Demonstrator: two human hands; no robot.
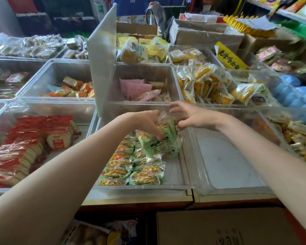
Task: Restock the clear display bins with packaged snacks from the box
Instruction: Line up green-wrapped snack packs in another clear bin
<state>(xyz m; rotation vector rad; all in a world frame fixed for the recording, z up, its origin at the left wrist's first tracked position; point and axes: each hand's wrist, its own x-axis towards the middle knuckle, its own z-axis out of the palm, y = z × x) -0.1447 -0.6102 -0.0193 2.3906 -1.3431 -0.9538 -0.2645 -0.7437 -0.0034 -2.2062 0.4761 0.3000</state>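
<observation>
My left hand (pixel 145 123) grips a large green bag of packaged snacks (pixel 160 140) from above, holding it over the clear display bin (pixel 145 187) in the middle front. My right hand (pixel 191 117) is at the bag's clear plastic top, fingers curled and pinching the wrapper. Several small green snack packs (pixel 131 171) lie in the left part of this bin; its right part shows bare floor. The bin's clear lid (pixel 102 59) stands raised behind it. A brown cardboard box (pixel 219 227) sits below the counter edge.
Clear bins surround the middle one: red cracker packs (pixel 25 144) at left, orange packs (pixel 74 89) behind, pink packs (pixel 140 89) in the centre, yellow packs (pixel 207 84) to the right. A flat clear lid (pixel 228 161) lies at right. Cardboard boxes (pixel 207 36) stand at the back.
</observation>
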